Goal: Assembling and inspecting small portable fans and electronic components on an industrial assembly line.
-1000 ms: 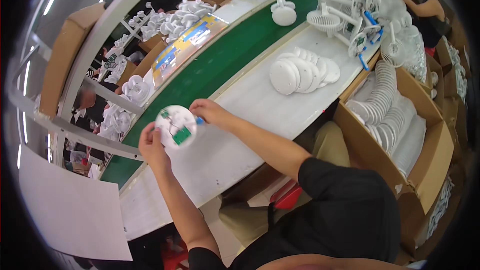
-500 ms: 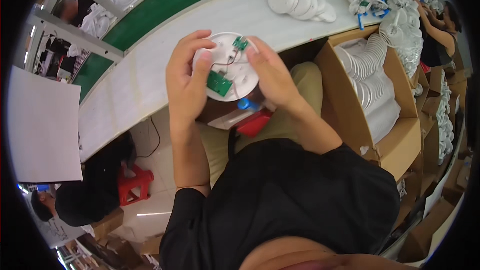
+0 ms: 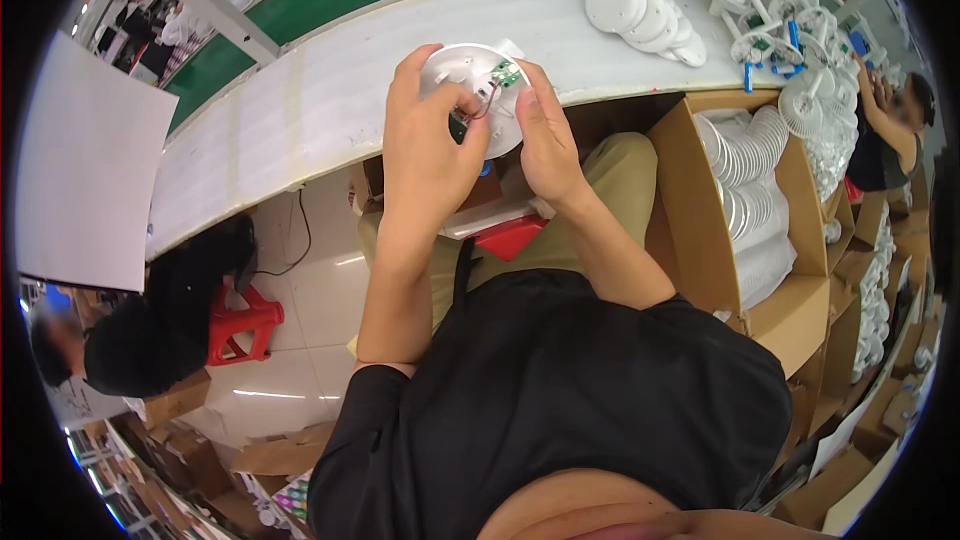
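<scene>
While both hands (image 3: 480, 145) grip the white disc (image 3: 470, 75), stacked discs (image 3: 645, 15) lie beyond.

- A second ago both hands held the round white disc (image 3: 473, 95) out over the white worktop (image 3: 300, 110); it is now drawn in to the worktop's near edge, above the person's lap.
- The left hand (image 3: 425, 155), earlier at the disc's rim, now covers its lower left, thumb pressed by the wires.
- The right hand (image 3: 545, 140) has shifted to the right rim.
- The view has tilted down toward the person's black shirt.
</scene>
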Demonstrator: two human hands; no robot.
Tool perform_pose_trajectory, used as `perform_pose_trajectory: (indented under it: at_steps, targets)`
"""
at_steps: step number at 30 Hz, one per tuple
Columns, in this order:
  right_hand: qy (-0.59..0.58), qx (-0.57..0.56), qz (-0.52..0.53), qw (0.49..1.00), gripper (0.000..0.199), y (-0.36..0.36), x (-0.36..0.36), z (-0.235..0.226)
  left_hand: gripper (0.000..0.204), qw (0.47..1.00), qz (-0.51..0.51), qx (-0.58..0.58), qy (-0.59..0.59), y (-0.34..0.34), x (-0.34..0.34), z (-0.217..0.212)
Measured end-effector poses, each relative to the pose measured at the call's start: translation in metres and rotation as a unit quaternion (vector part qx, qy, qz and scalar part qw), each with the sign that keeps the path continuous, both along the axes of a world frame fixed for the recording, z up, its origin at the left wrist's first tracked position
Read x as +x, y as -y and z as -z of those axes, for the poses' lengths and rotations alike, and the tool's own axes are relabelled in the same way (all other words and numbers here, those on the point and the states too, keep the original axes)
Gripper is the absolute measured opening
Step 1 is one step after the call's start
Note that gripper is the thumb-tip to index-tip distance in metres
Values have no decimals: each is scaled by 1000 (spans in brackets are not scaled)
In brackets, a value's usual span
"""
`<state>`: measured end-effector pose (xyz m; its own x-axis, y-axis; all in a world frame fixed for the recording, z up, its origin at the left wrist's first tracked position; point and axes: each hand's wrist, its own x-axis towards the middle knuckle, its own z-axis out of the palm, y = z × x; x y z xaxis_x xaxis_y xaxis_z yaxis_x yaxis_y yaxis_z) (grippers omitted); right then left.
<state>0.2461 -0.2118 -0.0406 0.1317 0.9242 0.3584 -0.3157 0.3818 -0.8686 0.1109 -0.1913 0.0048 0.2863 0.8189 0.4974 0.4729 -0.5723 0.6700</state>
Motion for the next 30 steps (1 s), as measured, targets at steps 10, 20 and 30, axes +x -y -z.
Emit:
perform_pose_trajectory:
  at_steps: [10,20,30]
  targets:
    - [267,68,147,950,29,-12,19,-33,10,953,-6,-97,287,-17,13,29]
    - [454,180,177,855,14,-41,21,-46,11,918,-75,-99,378,-13,35,25]
    - [450,43,119,884,10,-49,18,-62,16,935,12,-140,327,-26,9,24]
